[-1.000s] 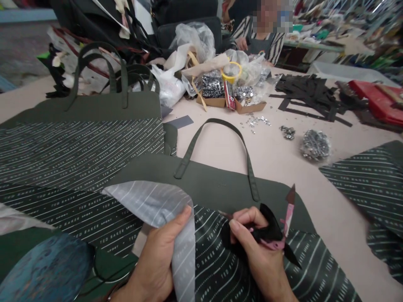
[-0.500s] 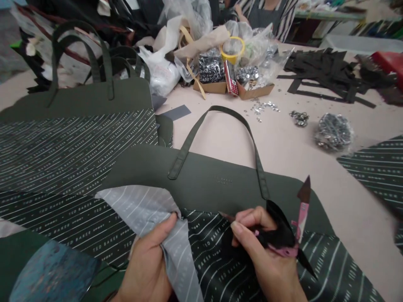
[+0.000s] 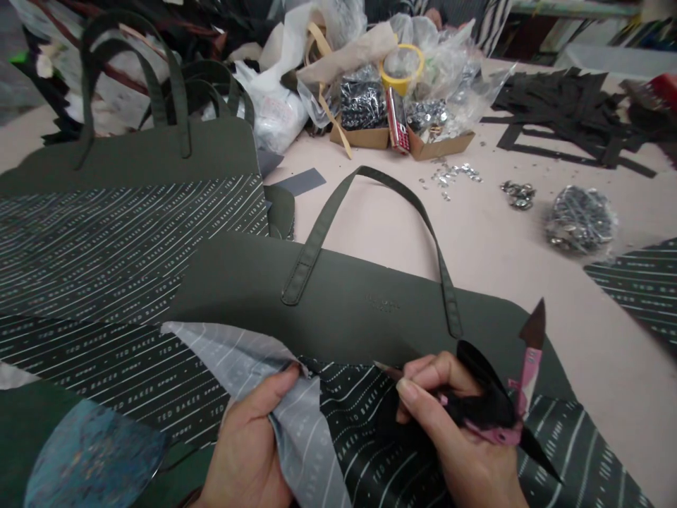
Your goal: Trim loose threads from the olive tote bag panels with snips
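A dark green bag panel with one looped handle lies across the middle, joined to black striped fabric. My left hand pinches a folded-back flap of that fabric, whose grey underside shows. To its right, my right hand holds a small pointed tool between thumb and fingers, its tip at the seam below the green panel. Pink-and-black scissors also sit in my right hand, blades sticking out to the right.
Another handled bag lies at the left. Behind are plastic bags, a yellow tape roll, small boxes and black strips. Metal pieces and a wrapped bundle lie right. A person's striped clothing shows behind.
The view has shifted a little, so the table items sit higher and farther right. My right hand and its tools appear slightly farther right; my left hand keeps its pinch on the flap.
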`<action>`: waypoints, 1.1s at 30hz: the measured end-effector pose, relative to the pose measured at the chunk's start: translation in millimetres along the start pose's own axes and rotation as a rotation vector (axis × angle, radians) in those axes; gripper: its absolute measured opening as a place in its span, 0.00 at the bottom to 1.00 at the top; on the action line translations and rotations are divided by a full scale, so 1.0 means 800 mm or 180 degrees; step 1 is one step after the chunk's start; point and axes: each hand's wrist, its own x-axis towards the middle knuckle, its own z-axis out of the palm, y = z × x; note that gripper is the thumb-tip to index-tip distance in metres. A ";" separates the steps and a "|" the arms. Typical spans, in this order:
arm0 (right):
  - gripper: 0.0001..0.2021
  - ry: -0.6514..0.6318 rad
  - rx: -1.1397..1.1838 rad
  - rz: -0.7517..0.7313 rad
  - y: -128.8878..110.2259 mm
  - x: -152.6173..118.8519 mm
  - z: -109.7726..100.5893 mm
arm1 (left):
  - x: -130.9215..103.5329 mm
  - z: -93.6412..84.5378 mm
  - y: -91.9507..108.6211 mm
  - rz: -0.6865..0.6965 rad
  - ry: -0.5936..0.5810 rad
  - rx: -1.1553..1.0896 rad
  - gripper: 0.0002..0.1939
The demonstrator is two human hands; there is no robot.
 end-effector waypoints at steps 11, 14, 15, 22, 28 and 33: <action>0.14 -0.0081 -0.0079 -0.0090 0.003 -0.001 -0.005 | 0.001 -0.002 0.001 -0.0163 0.0296 -0.0178 0.07; 0.14 -0.0077 -0.0090 -0.0135 0.005 -0.001 -0.007 | 0.002 0.000 0.001 -0.0153 0.0299 -0.0229 0.09; 0.14 -0.0078 -0.0087 -0.0137 0.006 -0.002 -0.008 | 0.001 0.001 0.001 -0.0122 0.0328 -0.0223 0.10; 0.13 -0.0060 -0.0017 -0.0069 0.003 -0.003 -0.002 | -0.004 0.003 0.002 -0.0151 0.0325 -0.0154 0.12; 0.13 0.0019 -0.0017 -0.0105 0.000 0.000 0.003 | -0.002 0.002 0.001 -0.0154 0.0376 -0.0151 0.15; 0.12 0.0101 -0.0164 -0.0084 0.003 -0.004 0.005 | 0.003 -0.008 0.000 -0.0108 0.0325 -0.0105 0.17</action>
